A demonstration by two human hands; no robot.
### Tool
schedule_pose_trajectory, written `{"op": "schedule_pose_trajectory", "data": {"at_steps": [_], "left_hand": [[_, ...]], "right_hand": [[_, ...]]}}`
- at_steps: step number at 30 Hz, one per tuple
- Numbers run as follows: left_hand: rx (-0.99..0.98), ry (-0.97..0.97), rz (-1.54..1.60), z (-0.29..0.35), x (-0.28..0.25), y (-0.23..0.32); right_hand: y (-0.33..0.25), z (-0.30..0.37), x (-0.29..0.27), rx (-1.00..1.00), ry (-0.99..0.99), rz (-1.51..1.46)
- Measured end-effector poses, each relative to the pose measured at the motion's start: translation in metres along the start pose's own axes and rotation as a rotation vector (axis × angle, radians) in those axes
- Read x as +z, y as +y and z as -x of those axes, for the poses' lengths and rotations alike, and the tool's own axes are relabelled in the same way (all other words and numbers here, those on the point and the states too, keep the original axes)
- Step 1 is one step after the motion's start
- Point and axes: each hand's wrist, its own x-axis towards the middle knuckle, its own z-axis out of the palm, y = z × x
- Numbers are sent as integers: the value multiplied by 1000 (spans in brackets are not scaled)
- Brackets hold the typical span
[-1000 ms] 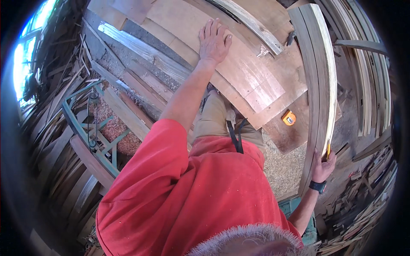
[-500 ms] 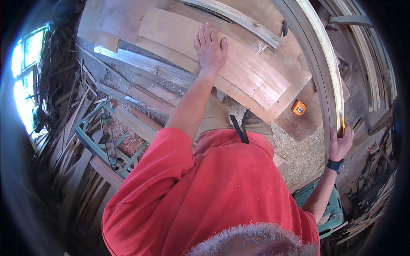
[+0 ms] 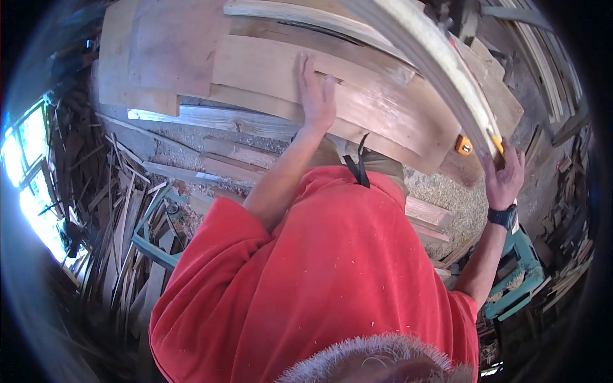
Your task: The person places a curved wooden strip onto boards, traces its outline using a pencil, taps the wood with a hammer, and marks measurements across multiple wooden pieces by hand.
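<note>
My left hand point(image 3: 318, 102) is over a wide thin wooden panel point(image 3: 268, 67), turned on its side. Its fingers are stretched out and the thumb stands apart, holding nothing; whether its edge touches the panel I cannot tell. At the right, my right hand point(image 3: 504, 175) is closed around the near end of a long wooden board point(image 3: 421, 54) that looks bent in this view. A yellow pencil point(image 3: 496, 142) sticks out between its fingers, along the board's edge. The board rises across the panel's right end. Just left of the right hand lies an orange tape measure point(image 3: 463, 145).
More boards point(image 3: 300, 13) and a flat sheet point(image 3: 169, 48) lie on the far side. Wood scraps point(image 3: 121, 210) heap up at the left by a bright window. Green metal frames point(image 3: 520, 274) stand at both sides. Sawdust point(image 3: 447, 198) covers the floor near me.
My left hand has turned from lying flat on the panel onto its side. The long board's far part has swung left, with my right hand still at its near end.
</note>
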Motion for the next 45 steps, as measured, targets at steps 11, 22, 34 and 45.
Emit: {"op": "schedule_pose_trajectory", "data": {"at_steps": [11,22,34,45], "left_hand": [[-7,516,-117,-69,-297,6],[-281,-995,0,-11,-233,91],[-532,-778,619,19,-232,49],[-641,-9,711,-1,-279,-22]], "right_hand": [[-121,-32,16,-315,-264,-79],[-208,-82,52,-762,-392,-181],[-321,-149,72,-1304,-375,-161],[-366,-133,116,-904,117,-639]]}}
